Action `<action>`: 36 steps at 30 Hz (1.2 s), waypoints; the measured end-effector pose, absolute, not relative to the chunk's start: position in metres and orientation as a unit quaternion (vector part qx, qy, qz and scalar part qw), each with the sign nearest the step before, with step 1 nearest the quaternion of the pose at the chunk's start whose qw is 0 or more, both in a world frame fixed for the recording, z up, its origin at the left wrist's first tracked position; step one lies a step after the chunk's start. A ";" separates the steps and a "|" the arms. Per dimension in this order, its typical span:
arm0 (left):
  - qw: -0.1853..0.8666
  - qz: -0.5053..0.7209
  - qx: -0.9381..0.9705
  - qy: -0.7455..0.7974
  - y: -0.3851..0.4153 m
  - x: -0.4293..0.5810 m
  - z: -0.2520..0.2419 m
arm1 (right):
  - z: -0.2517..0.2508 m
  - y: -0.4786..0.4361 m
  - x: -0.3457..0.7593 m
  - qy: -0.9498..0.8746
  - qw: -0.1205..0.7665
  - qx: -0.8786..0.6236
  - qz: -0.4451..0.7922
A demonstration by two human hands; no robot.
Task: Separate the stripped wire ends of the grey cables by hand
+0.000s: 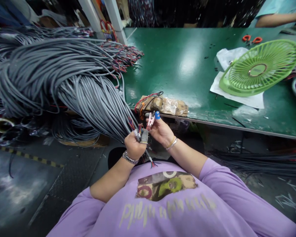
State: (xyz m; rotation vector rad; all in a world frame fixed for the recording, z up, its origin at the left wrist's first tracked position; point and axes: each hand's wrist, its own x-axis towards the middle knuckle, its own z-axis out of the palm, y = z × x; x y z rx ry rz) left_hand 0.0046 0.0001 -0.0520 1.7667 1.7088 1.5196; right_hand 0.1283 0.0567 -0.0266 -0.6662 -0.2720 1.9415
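My left hand (135, 146) is closed around the stripped end of a grey cable (137, 135), with a grey, block-like piece (144, 136) at its fingertips. Thin coloured wires fan out above this grip. Just to its right, my right hand (162, 132) pinches a small pink-and-white clip-like tool (151, 119) close to those wires; blue tape (157, 115) wraps one fingertip. What lies between the tool's tips is too small to make out. Below the hands hangs another cable end (153, 162) with bare coloured wires showing.
A big bundle of grey cables (54, 69) covers the bench's left side. On the green bench (167, 49) edge sits a taped cardboard piece (172, 107) with wires. A green fan (259, 69) and red-handled scissors (252, 40) are at right. A co-worker's arm (278, 20) shows behind.
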 end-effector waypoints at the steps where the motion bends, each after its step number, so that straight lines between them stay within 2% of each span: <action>1: 0.128 0.521 0.606 0.587 -0.001 0.004 -0.053 | -0.027 0.056 0.129 -0.109 0.505 -0.272 0.812; 7: 0.151 0.539 0.606 0.565 -0.012 -0.002 -0.050 | -0.036 0.051 0.136 -0.106 0.464 -0.240 0.846; 15: 0.179 0.550 0.596 0.556 -0.015 -0.006 -0.049 | -0.044 0.040 0.151 -0.257 0.413 -0.199 0.851; 22: 0.191 0.509 0.636 0.547 -0.016 -0.008 -0.054 | -0.038 0.028 0.145 -0.363 0.438 -0.292 0.769; 25: 0.237 0.463 0.670 0.530 -0.014 -0.007 -0.046 | -0.034 0.028 0.146 -0.394 0.445 -0.307 0.743; 29: 0.357 0.423 0.665 0.501 -0.013 -0.006 -0.038 | -0.036 0.030 0.151 -0.410 0.420 -0.323 0.742; 32: 0.436 0.453 0.612 0.480 -0.016 -0.002 -0.038 | -0.046 0.034 0.152 -0.367 0.422 -0.358 0.748; 36: 0.482 0.524 0.525 0.466 -0.018 0.005 -0.039 | -0.052 0.044 0.154 -0.282 0.459 -0.368 0.758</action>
